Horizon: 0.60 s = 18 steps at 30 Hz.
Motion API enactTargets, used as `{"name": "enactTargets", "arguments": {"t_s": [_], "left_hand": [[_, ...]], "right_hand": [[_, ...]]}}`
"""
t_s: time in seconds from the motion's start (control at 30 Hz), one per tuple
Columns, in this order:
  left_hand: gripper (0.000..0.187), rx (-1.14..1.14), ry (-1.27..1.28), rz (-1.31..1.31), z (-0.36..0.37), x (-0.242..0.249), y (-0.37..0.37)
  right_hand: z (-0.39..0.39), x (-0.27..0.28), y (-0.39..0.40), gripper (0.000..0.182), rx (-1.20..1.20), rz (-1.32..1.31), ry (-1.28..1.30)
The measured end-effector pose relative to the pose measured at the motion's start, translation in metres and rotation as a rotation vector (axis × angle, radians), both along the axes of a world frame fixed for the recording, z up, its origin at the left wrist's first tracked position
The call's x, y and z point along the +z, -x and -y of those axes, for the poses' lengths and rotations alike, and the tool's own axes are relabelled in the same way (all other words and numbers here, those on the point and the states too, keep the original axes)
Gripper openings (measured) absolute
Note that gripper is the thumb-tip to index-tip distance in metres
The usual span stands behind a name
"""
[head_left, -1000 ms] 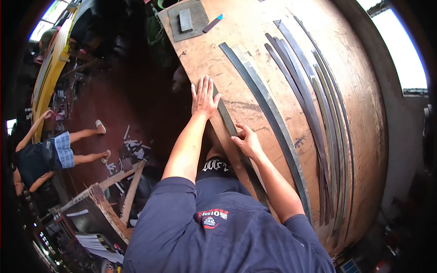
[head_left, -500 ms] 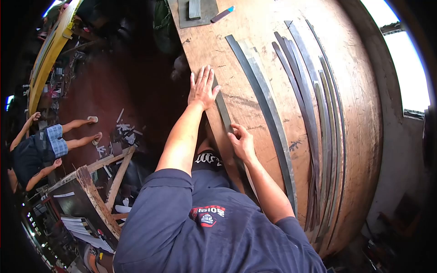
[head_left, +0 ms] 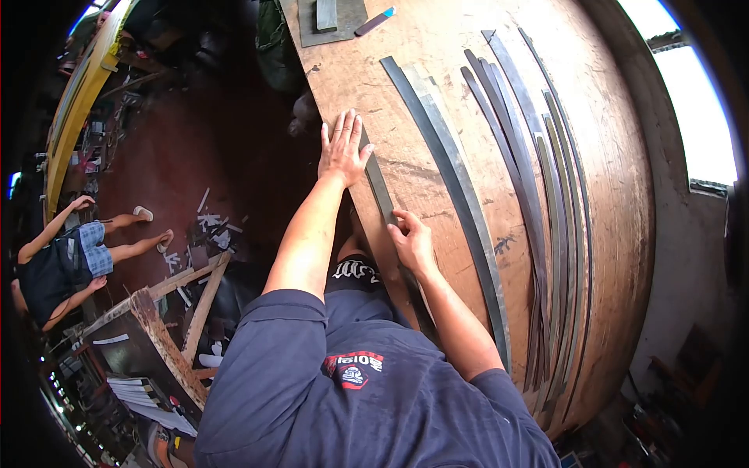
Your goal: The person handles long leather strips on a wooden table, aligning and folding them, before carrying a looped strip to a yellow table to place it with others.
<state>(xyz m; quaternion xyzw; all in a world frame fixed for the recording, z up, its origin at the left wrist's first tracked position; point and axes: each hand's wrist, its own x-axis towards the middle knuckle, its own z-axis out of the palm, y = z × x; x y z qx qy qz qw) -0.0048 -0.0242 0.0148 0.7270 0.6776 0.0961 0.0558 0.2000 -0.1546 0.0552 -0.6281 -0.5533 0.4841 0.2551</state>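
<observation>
A narrow dark flat strip (head_left: 378,182) lies along the near edge of the wooden tabletop (head_left: 437,257). My left hand (head_left: 342,152) presses flat at its far end, fingers stretched out, thumb across the strip. Lower down, my right hand (head_left: 412,243) has its fingers curled, with the index finger and thumb at the strip's right edge. The strip's lower part runs on beneath my right forearm and beside my shirt. A longer, wider dark strip (head_left: 446,160) lies to the right of my hands.
Several more long strips (head_left: 519,168) lie bunched farther right. At the top are a grey plate (head_left: 308,33) with a small bar (head_left: 326,15) and a dark blue-tipped tool (head_left: 376,21). Left on the floor are wooden framing (head_left: 168,343), scraps (head_left: 217,232) and another person (head_left: 66,261).
The view has shifted slightly, so the tabletop and strips appear a little farther left. Both hands keep their places on the strip. The other person's arms and feet have moved a little.
</observation>
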Motion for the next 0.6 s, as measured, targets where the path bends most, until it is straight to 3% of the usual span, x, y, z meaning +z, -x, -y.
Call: {"name": "enactTargets", "arguments": {"t_s": [0.6], "left_hand": [[0.069, -0.008, -0.006, -0.012, 0.0025, 0.0035, -0.0005]], "right_hand": [[-0.0009, 0.0098, 0.0064, 0.032, -0.038, 0.082, 0.048]]}}
